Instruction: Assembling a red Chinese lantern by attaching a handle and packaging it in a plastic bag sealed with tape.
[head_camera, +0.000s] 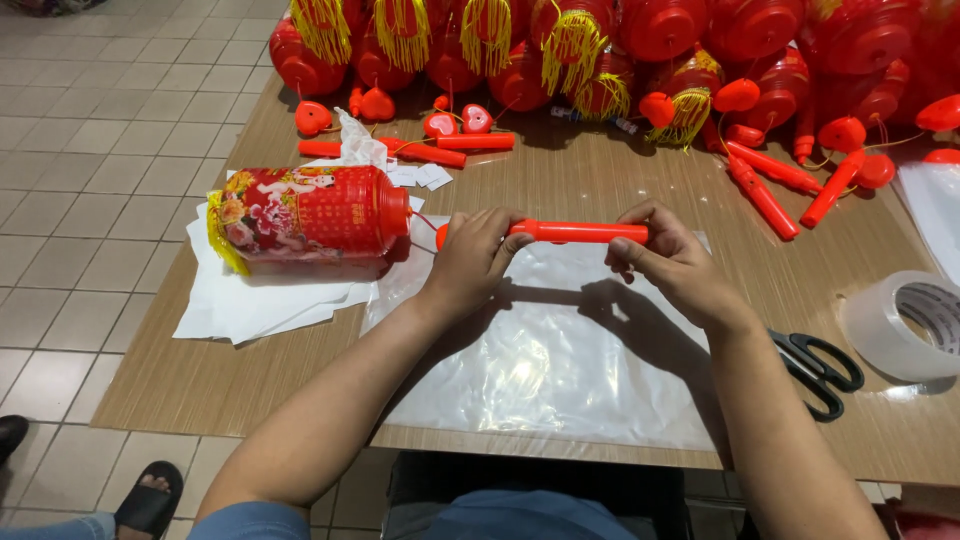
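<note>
Held level between both hands: a red plastic stick (575, 232), just above the clear plastic sheet (560, 360) spread on the tabletop (250, 380). Left hand (472, 262) wrapped in a closed grip round the stick's left end, only a rounded red tip poking out past the knuckles. Right hand (672, 262) pinched shut on the opposite end, thumb on top, fingers curled beneath. Thin cord from that left tip back to a red flowered lantern (310, 215), lying on its side left of the stick, yellow fringe at its far end, resting on loose white paper sheets (250, 305). Beyond the stick, toward the far edge, a scatter of more red sticks (765, 195) and small red heart pieces (476, 119). Farther back still, a heap of red lanterns with yellow tassels (570, 50). Right of the stick, near the right forearm, black-handled scissors (820, 370); past those, a roll of clear tape (905, 322). Left of the tabletop, pale floor tiles (90, 150).
</note>
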